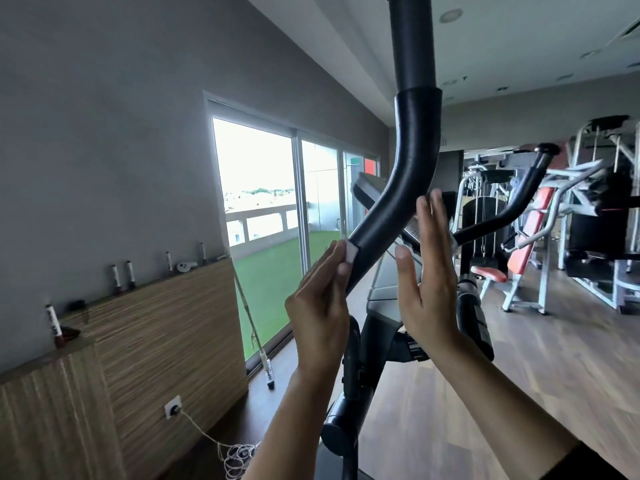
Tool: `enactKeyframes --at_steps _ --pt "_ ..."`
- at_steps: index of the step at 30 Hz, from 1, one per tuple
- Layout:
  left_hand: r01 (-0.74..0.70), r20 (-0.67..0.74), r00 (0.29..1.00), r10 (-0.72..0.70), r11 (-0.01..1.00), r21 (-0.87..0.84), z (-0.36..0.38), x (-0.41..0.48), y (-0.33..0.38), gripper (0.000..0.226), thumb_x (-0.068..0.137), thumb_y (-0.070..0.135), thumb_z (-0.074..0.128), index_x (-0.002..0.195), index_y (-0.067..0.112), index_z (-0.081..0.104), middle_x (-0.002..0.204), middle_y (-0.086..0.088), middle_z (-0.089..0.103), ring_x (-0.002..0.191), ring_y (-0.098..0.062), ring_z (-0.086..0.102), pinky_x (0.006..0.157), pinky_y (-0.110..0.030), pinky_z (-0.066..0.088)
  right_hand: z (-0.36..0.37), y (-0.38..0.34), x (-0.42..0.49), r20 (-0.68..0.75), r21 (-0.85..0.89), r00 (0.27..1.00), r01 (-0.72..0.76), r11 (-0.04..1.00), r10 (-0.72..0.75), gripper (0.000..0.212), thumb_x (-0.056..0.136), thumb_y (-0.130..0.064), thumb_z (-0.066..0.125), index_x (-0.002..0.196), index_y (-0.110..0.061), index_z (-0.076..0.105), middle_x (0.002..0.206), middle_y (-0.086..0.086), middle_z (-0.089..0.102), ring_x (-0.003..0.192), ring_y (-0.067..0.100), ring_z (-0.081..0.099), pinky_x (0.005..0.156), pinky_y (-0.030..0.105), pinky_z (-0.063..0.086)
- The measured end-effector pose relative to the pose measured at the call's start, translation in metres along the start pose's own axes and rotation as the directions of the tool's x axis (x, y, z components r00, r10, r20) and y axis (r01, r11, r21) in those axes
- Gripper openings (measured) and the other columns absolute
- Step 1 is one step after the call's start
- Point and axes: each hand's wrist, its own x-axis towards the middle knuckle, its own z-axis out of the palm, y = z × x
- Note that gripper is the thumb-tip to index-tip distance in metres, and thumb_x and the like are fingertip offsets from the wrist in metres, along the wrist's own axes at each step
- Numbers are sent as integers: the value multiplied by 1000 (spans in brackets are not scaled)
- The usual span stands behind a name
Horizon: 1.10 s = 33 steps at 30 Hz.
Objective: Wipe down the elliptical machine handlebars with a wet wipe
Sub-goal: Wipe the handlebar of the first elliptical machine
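Leaning up and right, handlebar point(412, 161) is seen between 2 hands. Wet wipe point(350, 255) is pressed on its low left side by flat left hand point(320, 306). Right hand point(427, 282) is held flat, holding nothing, just beside bar. Next wipe is likely best slid up along bar.

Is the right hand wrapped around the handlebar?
No, the right hand is flat with straight fingers beside the handlebar; the left hand presses the wipe on it.

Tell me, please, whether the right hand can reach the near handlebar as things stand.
Probably yes: the right hand is open beside the handlebar, with nothing between them.
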Motion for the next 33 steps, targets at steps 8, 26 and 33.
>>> enactKeyframes --at_steps 8,26,33 --pt "-116 -119 984 131 986 122 -4 -9 -9 39 76 4 77 109 23 68 102 0 70 97 0 64 80 -21 54 -13 9 17 8 23 1000 2 1000 -3 48 101 -16 38 146 -4 25 154 7 20 146 6 14 116 16 17" --pt "-296 -157 905 396 849 438 46 5 41 35 75 20 77 109 17 68 103 19 67 87 0 63 72 -7 48 -5 43 44 56 366 991 90 926 -118 52 99 -14 42 147 -14 23 156 -1 21 147 16 20 117 27 23" --pt "-231 -257 892 372 863 448 75 23 67 21 79 13 77 100 13 75 93 9 74 83 0 67 70 -7 48 -5 47 57 77 513 991 53 857 -107 54 100 -15 40 149 -20 19 157 2 22 146 16 21 117 30 22"
